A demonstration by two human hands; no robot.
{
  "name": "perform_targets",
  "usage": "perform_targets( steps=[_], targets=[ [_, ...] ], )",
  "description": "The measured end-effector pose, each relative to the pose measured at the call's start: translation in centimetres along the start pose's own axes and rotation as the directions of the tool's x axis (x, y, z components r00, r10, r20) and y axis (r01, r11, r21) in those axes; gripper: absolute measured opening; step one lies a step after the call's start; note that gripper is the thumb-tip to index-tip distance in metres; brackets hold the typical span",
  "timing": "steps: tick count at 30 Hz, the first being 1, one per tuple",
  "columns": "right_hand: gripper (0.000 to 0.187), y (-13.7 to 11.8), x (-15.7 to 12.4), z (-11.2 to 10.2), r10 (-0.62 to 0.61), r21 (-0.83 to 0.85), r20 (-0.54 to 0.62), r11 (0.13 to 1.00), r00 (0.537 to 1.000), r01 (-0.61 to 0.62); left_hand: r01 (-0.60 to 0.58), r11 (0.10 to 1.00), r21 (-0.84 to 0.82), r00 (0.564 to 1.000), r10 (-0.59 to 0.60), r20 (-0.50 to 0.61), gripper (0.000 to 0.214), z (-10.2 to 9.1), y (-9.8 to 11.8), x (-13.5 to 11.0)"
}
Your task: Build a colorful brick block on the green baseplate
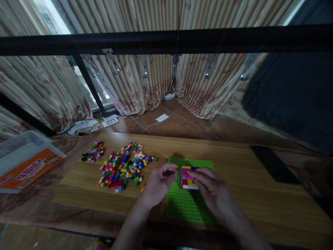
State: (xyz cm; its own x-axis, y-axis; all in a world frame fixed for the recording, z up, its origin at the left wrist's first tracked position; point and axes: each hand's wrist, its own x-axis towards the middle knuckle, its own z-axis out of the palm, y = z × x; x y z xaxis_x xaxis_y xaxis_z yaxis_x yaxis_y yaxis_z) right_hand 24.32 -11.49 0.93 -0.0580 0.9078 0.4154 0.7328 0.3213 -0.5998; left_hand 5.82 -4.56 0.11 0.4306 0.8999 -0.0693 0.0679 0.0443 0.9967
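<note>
A small block of stacked toy bricks [185, 181], with pink, yellow, red, blue and white pieces, sits on the green studded baseplate [192, 210]. My right hand [218, 189] reaches over its right side, thumb and fingertips pinched on a pink brick [191, 174] at the top. The fingers cover the block's right part. To the left of the block, my left hand [160, 184] hovers over the baseplate's left edge. Its fingers are loosely curled, with a gap between thumb and forefinger and nothing visible between them.
Loose colourful bricks [122, 166] spread over the wooden table [249, 208] on the left, with a smaller pile [95, 152] behind. A black phone-like slab [273, 165] lies at right. A clear plastic box with an orange label [31, 166] stands far left. A black rail [166, 43] crosses beyond.
</note>
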Motion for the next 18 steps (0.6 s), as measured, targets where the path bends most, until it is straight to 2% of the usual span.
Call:
perform_targets(
  steps=[8, 18],
  targets=[
    [0.011, -0.2, 0.3, 0.9, -0.031, -0.140, 0.014, 0.990, 0.999, 0.032, 0.012, 0.999, 0.046, 1.000, -0.013, 0.016, 0.017, 1.0, 0.0, -0.1],
    [0.014, 0.0, 0.5, 1.3, -0.091, -0.186, -0.009, 0.979, 0.996, 0.088, 0.057, 0.998, 0.018, 0.998, -0.057, -0.012, 0.016, 1.9, -0.4, 0.1]
  ],
)
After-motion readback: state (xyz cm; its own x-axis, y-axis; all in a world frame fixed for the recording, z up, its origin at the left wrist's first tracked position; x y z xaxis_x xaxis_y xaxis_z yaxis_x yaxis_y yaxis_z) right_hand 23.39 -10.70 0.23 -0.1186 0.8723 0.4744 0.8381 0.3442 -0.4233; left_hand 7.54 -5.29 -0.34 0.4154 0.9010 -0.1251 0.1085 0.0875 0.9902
